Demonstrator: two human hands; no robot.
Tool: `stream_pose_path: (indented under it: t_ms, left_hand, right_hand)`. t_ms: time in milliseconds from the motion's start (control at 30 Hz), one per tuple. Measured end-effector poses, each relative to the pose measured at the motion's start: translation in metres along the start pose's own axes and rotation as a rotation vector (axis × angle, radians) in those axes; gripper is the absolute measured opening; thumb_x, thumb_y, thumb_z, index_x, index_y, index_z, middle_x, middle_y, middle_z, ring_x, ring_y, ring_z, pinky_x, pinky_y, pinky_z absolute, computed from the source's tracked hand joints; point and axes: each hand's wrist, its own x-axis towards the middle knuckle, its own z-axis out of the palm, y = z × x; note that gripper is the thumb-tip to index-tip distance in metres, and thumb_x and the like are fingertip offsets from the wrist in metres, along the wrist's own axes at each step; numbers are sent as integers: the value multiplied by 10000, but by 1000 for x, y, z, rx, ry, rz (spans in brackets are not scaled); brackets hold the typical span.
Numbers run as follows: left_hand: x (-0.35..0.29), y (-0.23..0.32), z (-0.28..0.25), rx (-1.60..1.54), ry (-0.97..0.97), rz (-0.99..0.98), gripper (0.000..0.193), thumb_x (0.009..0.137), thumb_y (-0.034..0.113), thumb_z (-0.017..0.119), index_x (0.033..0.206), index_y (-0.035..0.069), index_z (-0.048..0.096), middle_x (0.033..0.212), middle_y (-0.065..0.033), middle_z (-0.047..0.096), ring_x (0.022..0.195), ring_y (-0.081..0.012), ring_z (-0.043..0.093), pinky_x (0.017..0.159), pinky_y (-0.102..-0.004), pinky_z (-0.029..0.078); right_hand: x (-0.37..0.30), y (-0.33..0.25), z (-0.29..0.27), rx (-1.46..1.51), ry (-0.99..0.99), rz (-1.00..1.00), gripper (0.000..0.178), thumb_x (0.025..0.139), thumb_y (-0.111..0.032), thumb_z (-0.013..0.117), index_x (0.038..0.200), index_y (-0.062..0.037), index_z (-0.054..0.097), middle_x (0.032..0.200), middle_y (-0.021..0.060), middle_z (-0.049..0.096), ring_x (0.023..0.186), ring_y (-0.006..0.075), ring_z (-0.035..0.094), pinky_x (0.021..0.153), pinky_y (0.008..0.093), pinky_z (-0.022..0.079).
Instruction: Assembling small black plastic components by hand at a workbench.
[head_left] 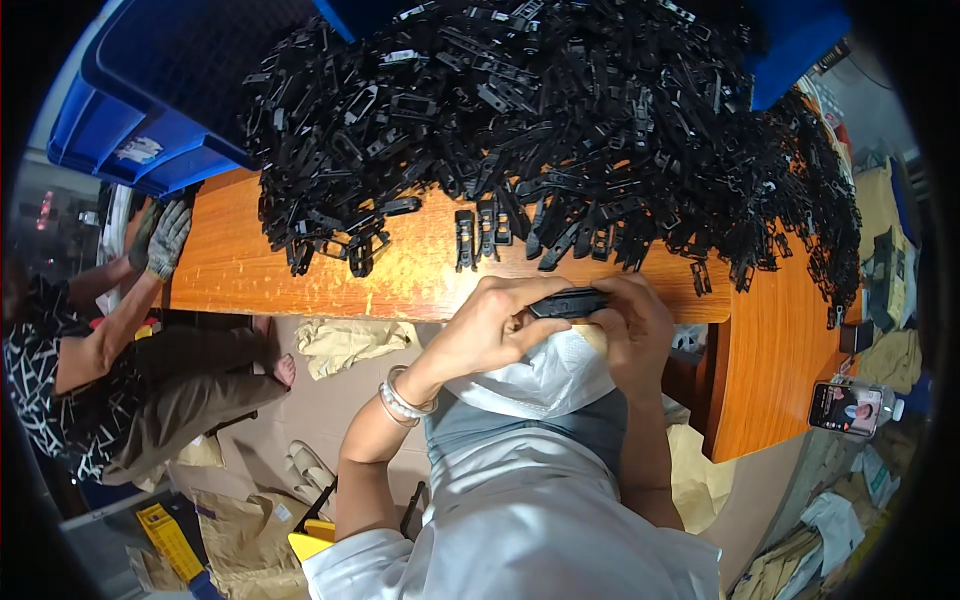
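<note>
Between my two hands, just over the near edge of the wooden table (410, 290), is a small black plastic part (568, 302). My left hand (497, 322) pinches its left end, a light bracelet on that wrist. The fingers of my right hand (634, 322) close on its right end. Its exact kind does not show. Beyond my hands lies a big heap of similar black plastic parts (520, 110), long and narrow with slots. Two or three slotted black pieces (465, 240) stand side by side at the heap's near edge. White cloth (540, 375) lies over my lap.
A blue crate (150, 120) stands at the far left. Beside it a co-worker's gloved hands (165, 238) rest by the table's left end. A phone (845, 408) stands at the right past the table edge. Brown paper sacks (250, 540) lie on the floor.
</note>
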Motion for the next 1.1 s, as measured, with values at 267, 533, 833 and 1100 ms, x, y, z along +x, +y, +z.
stream_pose_path:
  t_ms: [267,533,833,1100]
  left_hand:
    - [-21,-17,-16,31,46,90,266,762,127,639,1009,28,630,838,-83,651,788,-171,599,711,-283,470]
    - [-49,-49,-80,1356,495,-223,84,656,-8,557,739,-8,549,773,-134,486,720,-292,515,532,-377,443]
    - [-32,-28,-50,478,680,-194,80,763,-7,578,809,-17,513,839,-119,557,689,-184,548,595,-270,428]
    - [-11,-16,7,-900,192,-205,413,756,-43,592,1146,-71,462,811,-112,575,593,-147,573,489,-225,492]
  right_hand:
    - [1,-1,8,322,-109,193,281,693,92,541,968,47,579,872,90,538,679,108,542,569,196,442]
    - [-9,11,5,-47,-258,58,169,722,56,564,873,14,626,811,74,589,622,116,559,492,202,433]
    - [-1,29,-68,-1049,550,-60,106,735,-7,622,831,11,581,839,128,540,757,289,526,679,331,424]
    - [-14,-1,-31,-397,311,-39,97,716,46,593,810,26,602,906,112,573,760,202,540,684,281,431]
